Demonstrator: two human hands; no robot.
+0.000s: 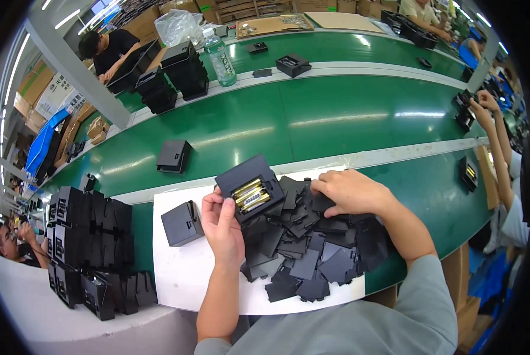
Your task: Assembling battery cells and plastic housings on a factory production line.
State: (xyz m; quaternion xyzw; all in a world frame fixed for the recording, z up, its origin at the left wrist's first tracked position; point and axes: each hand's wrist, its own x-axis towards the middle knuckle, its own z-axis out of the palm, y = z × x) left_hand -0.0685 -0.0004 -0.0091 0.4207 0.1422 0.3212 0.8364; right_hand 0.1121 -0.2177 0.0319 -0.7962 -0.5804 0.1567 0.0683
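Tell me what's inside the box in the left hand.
Gold batteries lie side by side in the box; anything beneath them or deeper inside is covered.

Before you, covers [305,264] are lying on a sheet [179,272], a case [181,226] is resting left of them, stacked cases [87,239] are standing farther left.

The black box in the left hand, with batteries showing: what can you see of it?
The black box is a squarish matte casing, apparently plastic. An uncovered compartment faces the camera, with several gold-coloured batteries lying side by side; their exact number is hard to tell. A small notch shows beside the compartment. The box is tilted, gripped at its lower left by the left hand, beside and partly in front of the pile of flat black pieces; whether it touches them is unclear.
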